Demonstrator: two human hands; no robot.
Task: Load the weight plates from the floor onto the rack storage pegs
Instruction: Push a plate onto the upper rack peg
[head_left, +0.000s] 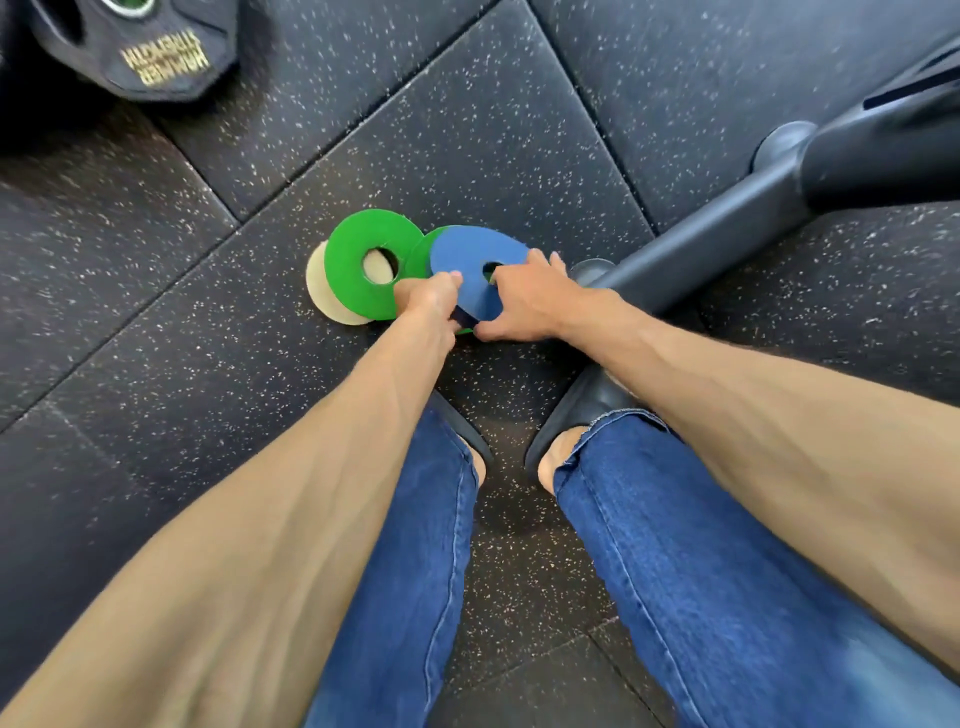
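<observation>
Black floor (493, 130): speckled rubber tiles, seams running diagonally.
Left hand (428, 304): reached down on a straight forearm; thumb lay on top of the blue plate (467, 260) at its left edge, fingers curled beneath, gripping it.
Right hand (530, 301): reached down beside the left; fingers spread over the blue plate's right side, one fingertip at its centre hole, thumb hooked under the near edge, gripping it.
Hands, count: two, both on the same plate, close but not touching each other.
Blue plate, count: one; tilted, its far part overlapping the second green plate (422, 254).
Green plate (358, 244), count: two; the one on the left tilted over the cream plate (318, 291), the second mostly hidden between it and the blue one.
Cream plate, count: one; flat on the floor, showing past the green plate's left rim and through its hole.
Black plate (150, 52), count: one; large, gold lettering, top left, well apart from the small plates.
Tube (701, 228): black, lay on the floor just right of the right hand.
Jeans (675, 571): blue, two legs.
Slippers (587, 400), count: two, black, near the plates.
</observation>
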